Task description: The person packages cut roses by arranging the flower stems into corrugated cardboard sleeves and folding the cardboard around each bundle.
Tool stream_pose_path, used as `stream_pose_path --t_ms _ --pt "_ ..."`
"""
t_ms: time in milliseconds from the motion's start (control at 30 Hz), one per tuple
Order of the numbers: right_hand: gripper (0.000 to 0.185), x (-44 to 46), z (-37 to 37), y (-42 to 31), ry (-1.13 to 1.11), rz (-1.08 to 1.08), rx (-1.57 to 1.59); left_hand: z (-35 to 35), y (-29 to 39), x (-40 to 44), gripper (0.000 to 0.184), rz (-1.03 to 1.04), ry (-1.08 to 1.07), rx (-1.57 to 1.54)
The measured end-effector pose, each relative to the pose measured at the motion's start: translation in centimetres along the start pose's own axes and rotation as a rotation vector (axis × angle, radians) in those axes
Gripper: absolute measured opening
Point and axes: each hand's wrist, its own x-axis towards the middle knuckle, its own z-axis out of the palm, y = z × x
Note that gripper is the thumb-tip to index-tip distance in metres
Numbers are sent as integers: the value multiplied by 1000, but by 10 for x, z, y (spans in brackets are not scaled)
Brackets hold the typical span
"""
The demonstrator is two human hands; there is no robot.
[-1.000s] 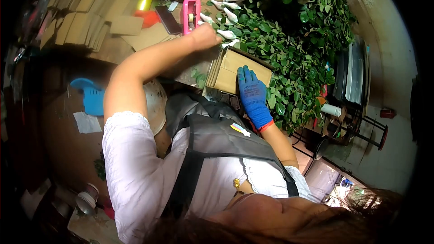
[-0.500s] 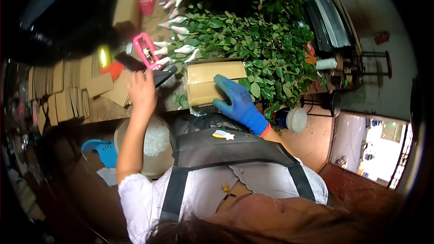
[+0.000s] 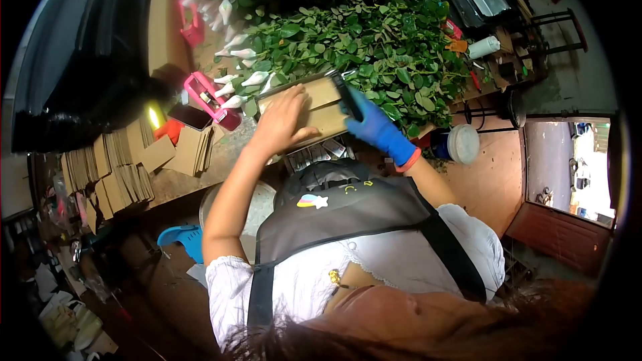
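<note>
A wrapped bundle of rose stems, with tan cardboard (image 3: 324, 120) around it, lies at the table's front edge. My left hand (image 3: 284, 117), bare, rests on the left part of the cardboard with fingers stretched and thumb apart. My right hand (image 3: 378, 124), in a blue glove with an orange cuff, is closed around a long black tool (image 3: 346, 93) that looks like a stapler, at the cardboard's right edge. Its fingertips are partly hidden. Leafy green stems (image 3: 361, 40) lie just behind the cardboard.
White-wrapped flower heads (image 3: 234, 53) line the left of the leaves. A pink tape dispenser (image 3: 210, 99), a phone (image 3: 189, 116) and cardboard pieces (image 3: 120, 177) lie at left. A white bucket (image 3: 463, 144) stands at right, a blue stool (image 3: 184, 239) below the table.
My left hand has moved right, from beside the pink dispenser onto the cardboard. The black tool has gone from near my left hand into my right. The cardboard now sits tilted.
</note>
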Motion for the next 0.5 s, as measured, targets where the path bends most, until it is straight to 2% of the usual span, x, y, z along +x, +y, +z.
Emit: stream_pose_path --t_ms 33,67,100,133,233,333,367,467,500 --pt "74 7 -10 21 123 -4 -109 4 -8 7 89 42 -11 12" --pt "70 13 -21 35 155 130 -125 8 -11 11 95 84 -24 20" --pt "68 22 -28 74 159 130 -114 8 -8 14 103 69 -64 17" --pt "67 28 -32 106 164 129 -105 10 -5 17 103 70 -62 43" --pt "68 23 -38 83 194 1 -124 18 2 14 98 73 -87 104" --pt "72 -3 -42 11 285 38 -399 30 -3 7 94 86 -147 188" --pt "76 -13 -44 1 260 0 -402 29 0 7 85 81 -187 212" --pt "70 -32 -43 -29 -43 264 -564 34 -1 4 81 98 -218 251" --pt "74 -33 -43 -27 -139 297 -689 34 -1 4 77 95 -235 254"
